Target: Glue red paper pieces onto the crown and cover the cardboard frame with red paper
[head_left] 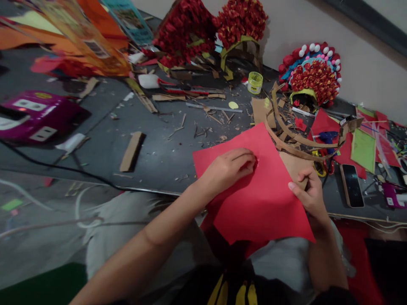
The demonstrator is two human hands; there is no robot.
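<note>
A large red sheet [254,199] lies partly over the table's front edge and partly above my lap. My left hand [230,169] is on top of the sheet, its fingers bent together near the middle; whatever they pinch is too small to make out. At the sheet's right side my right hand [308,192] has its thumb and fingers closed on a piece of brown cardboard [294,167], which reaches under the sheet. Just beyond the sheet rests a curved cardboard band [286,133].
Flower-covered headpieces [316,74] stand along the wall. A yellow jar [255,82], twigs and scraps lie across the table's middle. To the right are a phone [352,185] and scissors [319,163]. A purple device [40,116] and its black cable are at the left.
</note>
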